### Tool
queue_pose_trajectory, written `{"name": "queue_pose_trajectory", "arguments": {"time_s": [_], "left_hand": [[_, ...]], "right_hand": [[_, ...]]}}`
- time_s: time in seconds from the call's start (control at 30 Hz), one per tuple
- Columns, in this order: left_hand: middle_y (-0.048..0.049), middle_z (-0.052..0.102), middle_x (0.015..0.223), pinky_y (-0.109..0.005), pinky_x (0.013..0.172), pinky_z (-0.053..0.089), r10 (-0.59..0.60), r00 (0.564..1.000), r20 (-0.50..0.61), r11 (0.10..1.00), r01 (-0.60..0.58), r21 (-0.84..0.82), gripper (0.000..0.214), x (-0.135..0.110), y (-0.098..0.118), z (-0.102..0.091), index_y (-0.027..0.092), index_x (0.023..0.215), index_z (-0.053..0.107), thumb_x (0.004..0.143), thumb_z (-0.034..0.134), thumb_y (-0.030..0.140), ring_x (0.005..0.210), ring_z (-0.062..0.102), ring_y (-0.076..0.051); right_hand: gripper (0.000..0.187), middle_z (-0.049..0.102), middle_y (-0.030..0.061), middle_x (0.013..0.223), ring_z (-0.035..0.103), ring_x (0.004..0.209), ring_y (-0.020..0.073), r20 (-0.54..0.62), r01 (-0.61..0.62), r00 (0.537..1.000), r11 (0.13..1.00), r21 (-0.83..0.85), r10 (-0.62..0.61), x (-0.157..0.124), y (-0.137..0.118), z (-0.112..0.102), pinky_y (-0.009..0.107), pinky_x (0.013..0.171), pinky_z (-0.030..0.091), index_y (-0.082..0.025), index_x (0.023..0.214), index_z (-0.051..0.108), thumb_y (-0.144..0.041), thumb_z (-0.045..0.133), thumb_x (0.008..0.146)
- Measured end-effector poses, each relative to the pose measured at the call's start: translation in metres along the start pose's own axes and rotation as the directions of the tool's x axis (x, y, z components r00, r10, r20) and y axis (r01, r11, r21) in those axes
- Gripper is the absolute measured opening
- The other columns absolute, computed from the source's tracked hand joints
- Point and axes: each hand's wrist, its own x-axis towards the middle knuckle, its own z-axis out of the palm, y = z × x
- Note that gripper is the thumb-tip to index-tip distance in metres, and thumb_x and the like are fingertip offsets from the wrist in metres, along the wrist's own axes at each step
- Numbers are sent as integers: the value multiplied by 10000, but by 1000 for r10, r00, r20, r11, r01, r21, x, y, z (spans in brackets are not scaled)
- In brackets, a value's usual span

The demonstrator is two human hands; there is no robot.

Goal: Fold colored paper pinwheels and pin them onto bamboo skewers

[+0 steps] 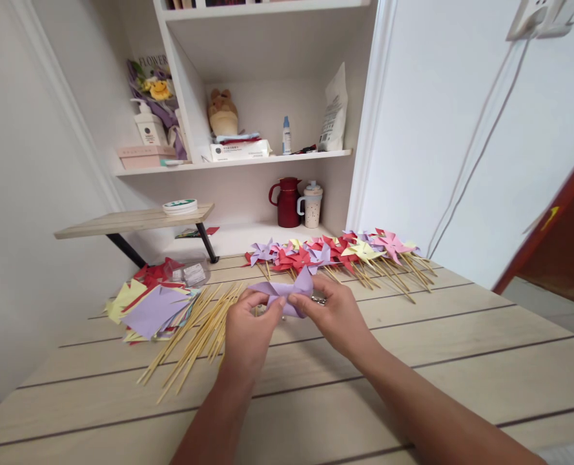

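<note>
The left hand point(252, 323) and the right hand point(335, 310) were both grasping one piece of purple paper point(302, 284), thumbs pressed close together near its middle and the other fingers curled behind. The paper lay between the two hands at their fingertips, held up over the table point(485, 381), with one flap standing above the right thumb and another reaching out over the left fingers. The step in hand seemed to be bending the corners inward; judging by the loose curves, the next move called for a firm pinch at the centre so that nothing sprang back.

Just beyond the right fingers was a small shiny thing point(319, 300), too hidden to identify. Just left of the left hand lay a spread of thin sticks point(194, 339), and farther left a pile of coloured sheets point(155, 313), with a clear plastic box point(194, 274) behind. Ahead of the hands and off to their right lay a row of paper pinwheels point(296, 259) on sticks; beyond these stood a red jug point(288, 203) and a speckled cup point(312, 205).
</note>
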Motion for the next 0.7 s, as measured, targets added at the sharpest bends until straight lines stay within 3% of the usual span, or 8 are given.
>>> {"name": "queue_pose_trajectory", "arguments": {"time_s": [0.13,0.23,0.37,0.53,0.7], "left_hand": [[-37,710,713,-267,606,451,-225,973,55,951,231,-207,193,4,-10,-1,181,737,767,681,764,365,661,621,-179],[-56,737,753,-278,642,464,-312,950,27,903,306,-301,218,9,-18,-4,164,735,766,631,794,354,679,639,-187],[-42,709,688,-258,621,427,-367,930,-15,884,343,-317,180,13,-26,-8,151,684,739,638,769,322,644,620,-163],[-52,718,714,-254,638,414,-377,920,-104,888,327,-323,179,17,-33,-10,128,679,738,622,772,295,659,611,-152],[-27,695,662,-247,609,402,-366,912,-184,889,283,-360,156,21,-43,-11,127,666,728,609,767,266,631,607,-146]], "right_hand": [[208,695,21,807,616,766,193,3,-56,998,994,97,56,2,6,1,294,689,447,-204,817,681,-392,621,883],[252,728,52,988,658,914,219,-16,-75,997,976,205,80,5,13,-2,328,789,491,-218,1005,680,-435,594,908],[306,732,57,970,660,955,224,-87,-93,989,967,238,117,8,20,-8,363,855,487,-225,1080,661,-474,578,923],[328,688,31,862,643,859,194,-199,-67,971,952,299,130,11,25,-14,335,794,494,-225,1091,660,-494,573,925],[347,646,7,742,597,662,154,-163,-119,965,899,420,204,13,31,-12,294,651,496,-203,1007,655,-527,594,898]]}}
